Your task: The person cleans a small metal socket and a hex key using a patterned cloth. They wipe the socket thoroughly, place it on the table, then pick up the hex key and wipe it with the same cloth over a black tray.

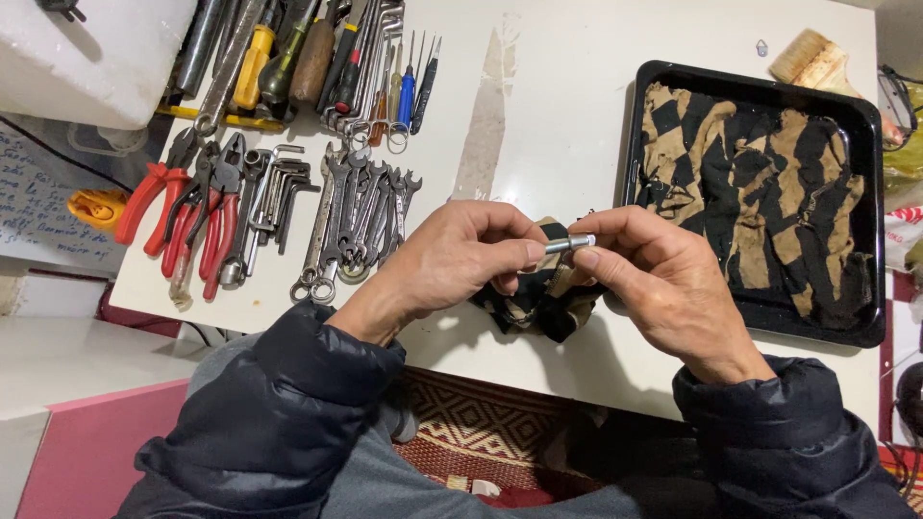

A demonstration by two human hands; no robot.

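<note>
Metal pin (569,243) held level above the table (538,115) edge, pinched at both ends: left hand (461,259) at 9 o'clock, right hand (654,279) at 3 o'clock. Both wrists angle inward, fingers curled. Patterned rag (538,303) bunched beneath them, touching the right hand's fingers.

White table (567,86), red-handled pliers (183,211), wrenches (361,216), screwdrivers (317,58), black tray (870,332), patterned rag (538,303)

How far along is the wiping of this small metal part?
Done: cannot tell; the black tray holds only a patterned cloth. In hand: left hand and right hand pinch a small metal pin over a rag. Left: wrenches and pliers lie untouched.
</note>
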